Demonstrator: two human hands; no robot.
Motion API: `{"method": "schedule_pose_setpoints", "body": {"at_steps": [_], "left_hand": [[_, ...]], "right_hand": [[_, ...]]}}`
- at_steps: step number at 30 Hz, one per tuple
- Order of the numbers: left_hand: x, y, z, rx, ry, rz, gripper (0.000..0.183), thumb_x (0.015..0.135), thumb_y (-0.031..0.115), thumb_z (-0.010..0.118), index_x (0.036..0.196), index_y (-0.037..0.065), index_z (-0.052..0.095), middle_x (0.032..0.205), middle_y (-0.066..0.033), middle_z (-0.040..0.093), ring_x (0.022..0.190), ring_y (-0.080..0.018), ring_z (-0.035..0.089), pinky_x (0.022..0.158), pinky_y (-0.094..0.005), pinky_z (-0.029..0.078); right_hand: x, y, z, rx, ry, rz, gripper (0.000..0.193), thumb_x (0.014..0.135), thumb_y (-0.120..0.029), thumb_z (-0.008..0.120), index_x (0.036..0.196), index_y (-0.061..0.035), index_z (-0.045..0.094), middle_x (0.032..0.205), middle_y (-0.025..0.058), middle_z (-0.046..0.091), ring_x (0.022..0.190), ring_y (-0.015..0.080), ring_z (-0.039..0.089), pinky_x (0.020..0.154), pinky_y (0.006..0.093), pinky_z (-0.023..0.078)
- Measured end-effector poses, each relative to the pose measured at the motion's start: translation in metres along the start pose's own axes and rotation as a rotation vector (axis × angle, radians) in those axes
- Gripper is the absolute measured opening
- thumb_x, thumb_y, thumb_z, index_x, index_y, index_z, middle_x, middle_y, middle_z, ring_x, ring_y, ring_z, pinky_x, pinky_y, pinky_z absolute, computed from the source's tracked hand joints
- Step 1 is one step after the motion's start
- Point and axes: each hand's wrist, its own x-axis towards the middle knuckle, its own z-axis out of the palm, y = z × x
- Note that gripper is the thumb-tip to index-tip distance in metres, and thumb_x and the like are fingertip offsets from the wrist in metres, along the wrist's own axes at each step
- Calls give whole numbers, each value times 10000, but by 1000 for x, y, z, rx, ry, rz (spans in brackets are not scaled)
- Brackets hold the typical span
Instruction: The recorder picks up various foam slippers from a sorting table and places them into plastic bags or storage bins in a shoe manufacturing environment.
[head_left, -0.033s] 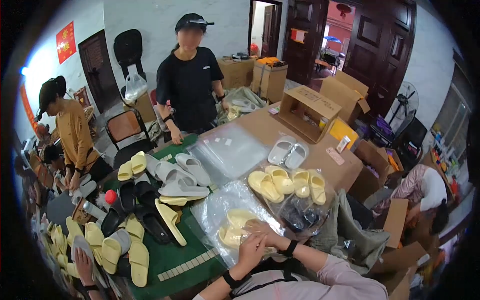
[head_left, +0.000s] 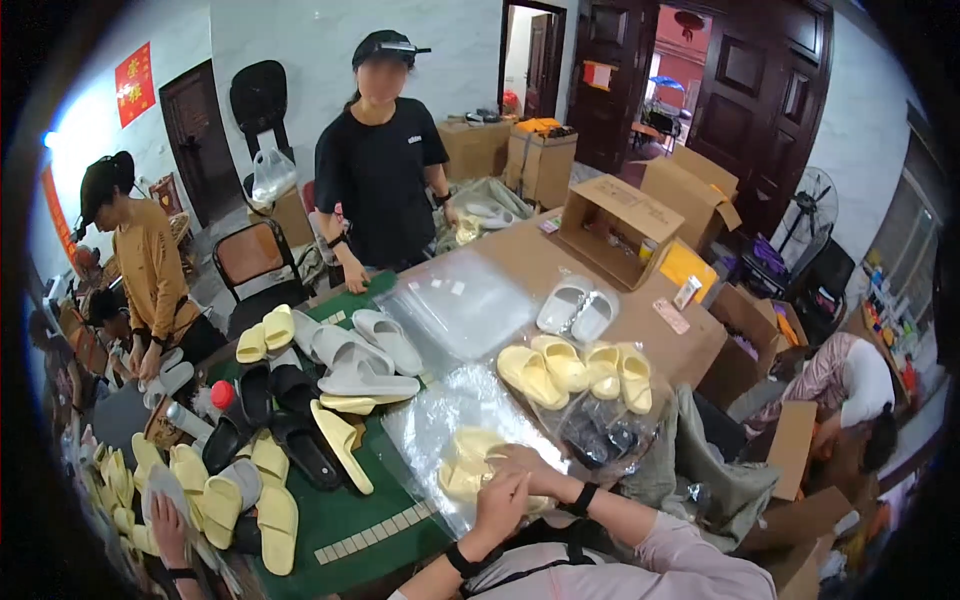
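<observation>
A pair of pale yellow slippers [head_left: 466, 462] lies inside a clear plastic bag [head_left: 425, 428] at the table's near edge. My right hand [head_left: 532, 472] is at the bag's right end, fingers curled over its edge beside the slippers. Close against it, my left hand [head_left: 501, 503] has its fingers drawn together at the same end of the bag. The film between the two hands is mostly hidden by the fingers. Just beyond my right hand, bagged yellow slippers [head_left: 560, 368] rest near a bag of black slippers [head_left: 600, 437].
Loose grey slippers [head_left: 365, 352], black slippers [head_left: 300, 447] and yellow slippers [head_left: 277, 525] crowd the green mat to the left. A stack of clear bags [head_left: 455, 300] lies farther back, near a bagged grey pair [head_left: 578, 308]. Another person's hand [head_left: 168, 530] touches a slipper at lower left.
The yellow slippers in the bag look slightly shifted and the film over them creased differently. My hands have barely moved.
</observation>
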Motion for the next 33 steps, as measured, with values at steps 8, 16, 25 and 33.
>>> {"method": "schedule_pose_setpoints", "body": {"at_steps": [8,16,25,33], "left_hand": [[15,-13,-2,-120,127,-115,176,859,119,561,960,5,649,883,-155,637,769,-267,630,656,-313,495],[25,-12,1,-283,167,-280,194,883,107,550,1016,6,648,864,-108,636,671,-124,601,576,-229,484],[31,0,-5,-382,179,-246,198,893,84,534,1028,-21,633,893,-101,617,660,-111,596,555,-216,517],[36,2,-3,-384,263,-229,203,903,43,489,1007,-81,611,929,-142,598,633,-130,598,545,-233,529]], "right_hand": [[-21,-22,-39,365,-131,184,359,812,-170,599,1149,-59,549,1147,159,558,1059,321,517,892,375,411],[-43,-34,-87,137,55,567,427,761,-278,672,1106,-62,540,1061,154,569,990,307,532,816,358,426],[-72,18,-66,9,-213,693,528,784,-344,623,1243,-126,479,998,170,612,883,350,584,755,390,467],[-61,29,-73,233,-153,714,245,812,-244,562,1019,-131,629,909,154,634,803,350,606,672,380,479]]}}
